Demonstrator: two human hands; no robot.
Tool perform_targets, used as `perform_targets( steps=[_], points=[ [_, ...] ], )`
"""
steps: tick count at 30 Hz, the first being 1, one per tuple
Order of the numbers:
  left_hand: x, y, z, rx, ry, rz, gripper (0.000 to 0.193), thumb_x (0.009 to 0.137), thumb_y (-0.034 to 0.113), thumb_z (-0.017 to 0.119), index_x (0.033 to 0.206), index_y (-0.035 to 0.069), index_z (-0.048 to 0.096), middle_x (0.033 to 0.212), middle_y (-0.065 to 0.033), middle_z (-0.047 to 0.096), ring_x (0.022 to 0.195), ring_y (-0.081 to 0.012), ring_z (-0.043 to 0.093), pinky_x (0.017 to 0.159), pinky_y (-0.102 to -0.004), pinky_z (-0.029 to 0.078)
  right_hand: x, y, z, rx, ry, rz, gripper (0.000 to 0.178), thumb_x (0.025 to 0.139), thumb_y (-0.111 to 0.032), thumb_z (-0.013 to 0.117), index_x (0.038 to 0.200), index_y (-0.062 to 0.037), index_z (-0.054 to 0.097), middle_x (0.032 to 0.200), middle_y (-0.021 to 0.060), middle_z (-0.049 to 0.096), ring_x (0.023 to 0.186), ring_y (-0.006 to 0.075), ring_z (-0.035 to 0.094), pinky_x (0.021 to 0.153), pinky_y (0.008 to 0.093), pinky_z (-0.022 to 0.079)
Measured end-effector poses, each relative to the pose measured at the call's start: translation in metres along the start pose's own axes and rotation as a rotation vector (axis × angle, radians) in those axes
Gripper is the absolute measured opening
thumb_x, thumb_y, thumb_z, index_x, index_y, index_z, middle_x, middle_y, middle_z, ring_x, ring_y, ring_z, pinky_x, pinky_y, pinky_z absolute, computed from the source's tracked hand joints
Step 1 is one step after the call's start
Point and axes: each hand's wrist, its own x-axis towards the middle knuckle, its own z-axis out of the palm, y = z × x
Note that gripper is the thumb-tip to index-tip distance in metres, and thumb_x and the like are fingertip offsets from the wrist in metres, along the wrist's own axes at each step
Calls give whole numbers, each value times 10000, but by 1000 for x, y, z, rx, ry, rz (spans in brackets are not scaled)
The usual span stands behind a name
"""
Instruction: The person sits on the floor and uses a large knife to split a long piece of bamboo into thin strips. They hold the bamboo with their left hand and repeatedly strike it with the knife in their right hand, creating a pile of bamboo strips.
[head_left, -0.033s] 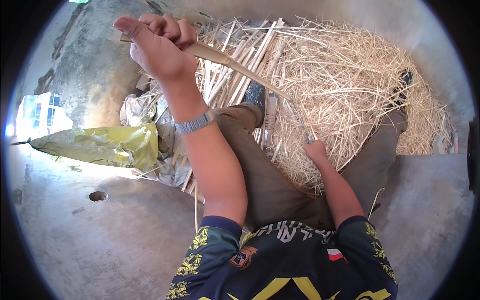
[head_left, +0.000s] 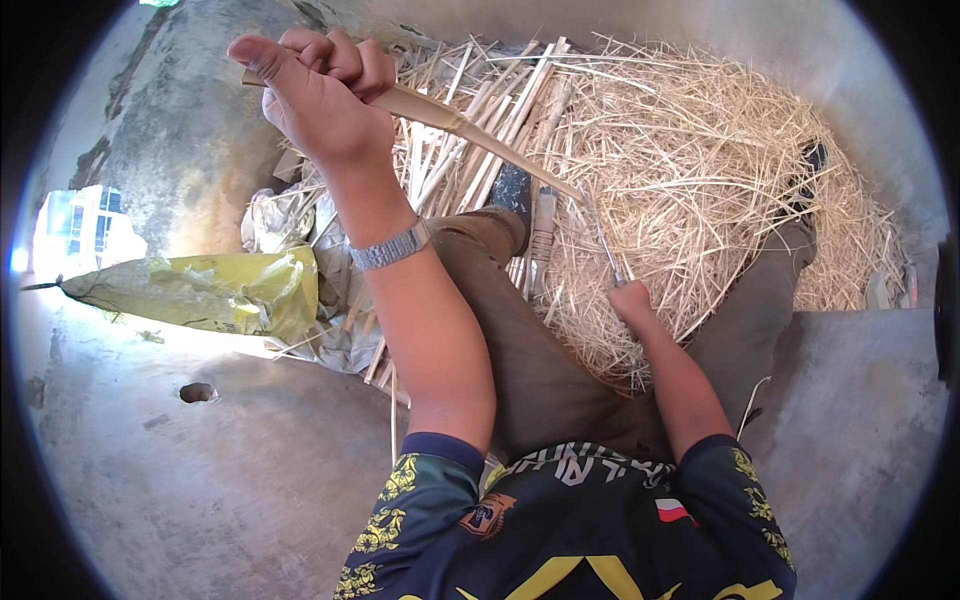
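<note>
My left hand [head_left: 328,100], raised at the upper left, is closed around a long pale strip that looks like split bamboo [head_left: 430,110]. The strip slants down to the right across the middle, its far end thinner. Low at the right, my right hand [head_left: 629,303] grips the handle of a knife [head_left: 604,242] with a narrow metal blade. The blade's upper end meets the lower end of the strip; whether it cuts into it I cannot tell. A metal watch [head_left: 390,247] circles my left wrist.
Thin pale shavings [head_left: 690,200] lie heaped between and beyond my legs. Several split sticks [head_left: 515,120] lie left of the heap. A yellow translucent plastic bag [head_left: 210,290] hangs at the left. Concrete walls [head_left: 190,130] curve around, and the grey concrete near me has a round hole [head_left: 198,393].
</note>
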Motion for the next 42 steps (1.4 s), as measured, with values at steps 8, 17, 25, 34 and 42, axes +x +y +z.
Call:
perform_targets(
  steps=[8,17,25,34,42],
  points=[
    [6,0,-4,-174,-183,-127,698,861,806,483,687,160,287,570,34,167,534,-142,173,556,-311,192,17,-8,-60,663,-668,166,340,850,-202,619,568,-120,447,495,-25,436,385,120,377,430,331,374],
    [2,-1,-6,-17,-44,-24,688,875,810,449,698,163,293,567,32,162,509,-136,158,513,-310,177,-41,-60,-21,309,195,-564,261,869,-182,653,695,-10,563,599,45,547,519,132,447,524,355,384],
    [-4,3,21,-64,-74,-36,690,880,788,474,703,150,281,570,41,171,497,-122,170,498,-301,172,8,-8,6,205,-130,233,192,860,-167,582,705,-61,548,579,62,540,396,166,467,410,357,424],
    [-2,-1,31,-10,-24,14,697,884,788,477,703,139,297,576,31,188,492,-127,183,495,-306,195,-40,-48,-39,402,-127,-265,259,880,-83,621,655,-82,491,533,-15,484,427,88,419,420,270,351],
    [-5,-2,26,38,87,68,694,894,775,490,702,135,303,573,26,201,480,-132,208,481,-309,209,-33,-40,-10,108,198,-431,268,868,-220,656,724,0,602,596,87,577,520,196,512,547,382,433]
  ],
)
